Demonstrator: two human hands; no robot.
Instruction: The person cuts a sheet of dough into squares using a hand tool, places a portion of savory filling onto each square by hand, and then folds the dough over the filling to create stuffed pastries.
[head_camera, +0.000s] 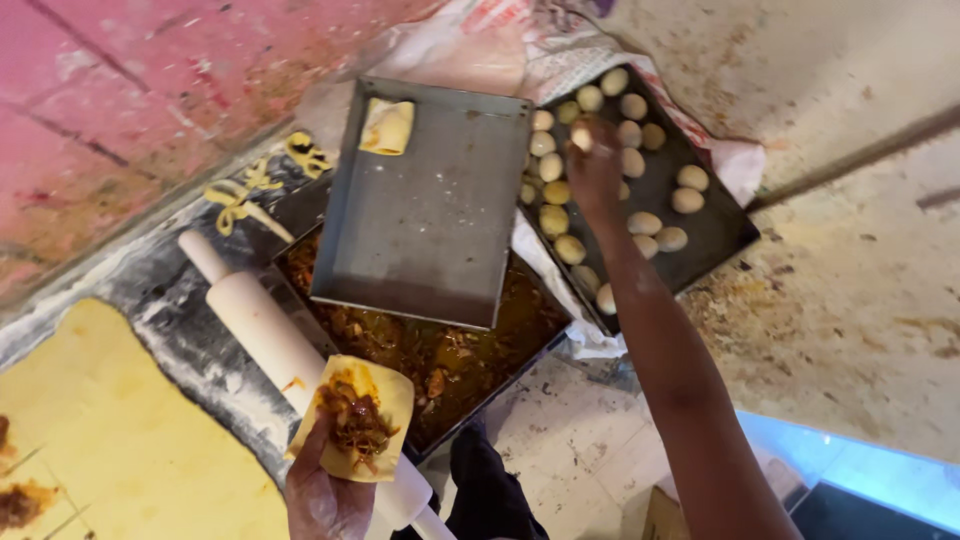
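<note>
Left hand (325, 500), cupped open, carries a dough square (352, 415) already topped with filling (355, 420). Right hand (593, 165) reaches over the egg tray (715, 225), fingertips pinched on one egg (581, 137). One folded parcel (386, 126) lies in the grey tray (425, 220); the rest of it stands bare, so assembly looks barely begun. Dough sheet (120, 430) waits left.
</note>
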